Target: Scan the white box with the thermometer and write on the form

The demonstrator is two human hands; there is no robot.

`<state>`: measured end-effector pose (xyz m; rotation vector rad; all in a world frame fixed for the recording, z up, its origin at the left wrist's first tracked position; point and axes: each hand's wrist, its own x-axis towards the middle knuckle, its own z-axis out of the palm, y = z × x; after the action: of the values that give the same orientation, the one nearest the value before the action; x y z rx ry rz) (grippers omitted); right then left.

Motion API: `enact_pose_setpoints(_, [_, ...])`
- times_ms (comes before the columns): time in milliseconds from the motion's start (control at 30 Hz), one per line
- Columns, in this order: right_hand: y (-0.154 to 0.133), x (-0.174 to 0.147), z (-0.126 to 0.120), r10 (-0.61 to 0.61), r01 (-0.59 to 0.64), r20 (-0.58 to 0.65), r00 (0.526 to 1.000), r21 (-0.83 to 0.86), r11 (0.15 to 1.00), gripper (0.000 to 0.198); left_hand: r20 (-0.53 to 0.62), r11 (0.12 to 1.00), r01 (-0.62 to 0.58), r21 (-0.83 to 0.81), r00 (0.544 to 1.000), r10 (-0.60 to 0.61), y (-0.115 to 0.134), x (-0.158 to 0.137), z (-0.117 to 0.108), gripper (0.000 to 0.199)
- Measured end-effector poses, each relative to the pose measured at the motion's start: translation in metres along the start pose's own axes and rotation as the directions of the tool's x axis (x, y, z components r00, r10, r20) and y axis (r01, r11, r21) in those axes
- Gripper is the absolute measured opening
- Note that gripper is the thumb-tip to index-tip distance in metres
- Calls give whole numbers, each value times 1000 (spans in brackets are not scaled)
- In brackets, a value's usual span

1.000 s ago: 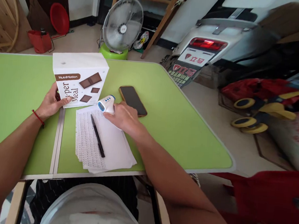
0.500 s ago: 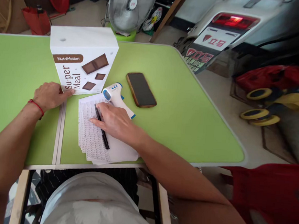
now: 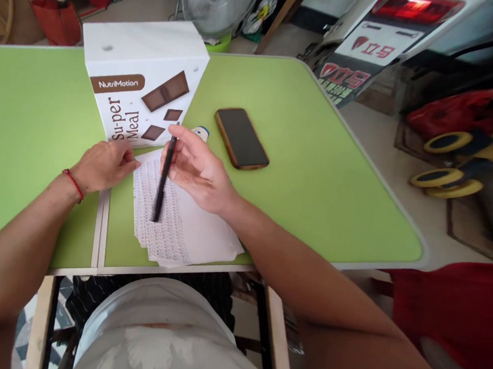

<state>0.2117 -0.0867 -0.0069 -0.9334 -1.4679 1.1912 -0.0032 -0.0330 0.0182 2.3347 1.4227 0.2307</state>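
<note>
My right hand (image 3: 202, 172) is closed on a black pen (image 3: 164, 186), held upright-slanting over the sheets, its fingers curled and palm partly turned up. Below it lies a stack of handwritten papers (image 3: 200, 232) with dense rows of writing on the left side. My left hand (image 3: 105, 165), with a red string bracelet, rests at the papers' upper left corner, fingers loosely bent and thumb apart, just in front of a white NutriMotion box (image 3: 129, 98). Behind my right hand, the white and blue forehead thermometer (image 3: 201, 132) is mostly hidden.
A phone (image 3: 242, 138) in a brown case lies right of the papers on the green folding table (image 3: 314, 195). Beyond the table are a fan (image 3: 220, 3), a red bag (image 3: 56, 22) and a white scooter (image 3: 412, 27). A red chair (image 3: 453, 314) is at the right.
My right hand has lifted the pen off the papers, swinging it more upright. My left hand has moved right from the box's lower corner to the papers' corner. The view has shifted slightly.
</note>
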Motion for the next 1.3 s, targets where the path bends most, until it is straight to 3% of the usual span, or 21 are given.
enact_pose_setpoints(133, [-4,-2,7,-29,32,-35,999,113,993,69,-18,999,-45,-18,999,45,3,-1,8,36])
enact_pose_setpoints(300, [5,-5,11,29,-12,-201,979,85,996,50,-11,996,-59,66,998,59,5,-1,14,49])
enact_pose_setpoints(533, [24,-2,12,109,-112,-135,985,-16,994,11,-6,996,-78,-32,997,78,-3,3,18,42])
enact_pose_setpoints(733, [25,-2,11,107,-122,-138,985,-108,987,4,33,999,-33,-15,999,33,-2,3,17,46])
enact_pose_setpoints(967, [29,1,13,30,-71,-151,988,-280,957,8,27,998,-64,-16,998,64,-3,3,18,41])
enact_pose_setpoints(1300, [32,2,13,11,-61,-143,990,-353,934,10,46,998,-45,48,998,43,0,2,16,43])
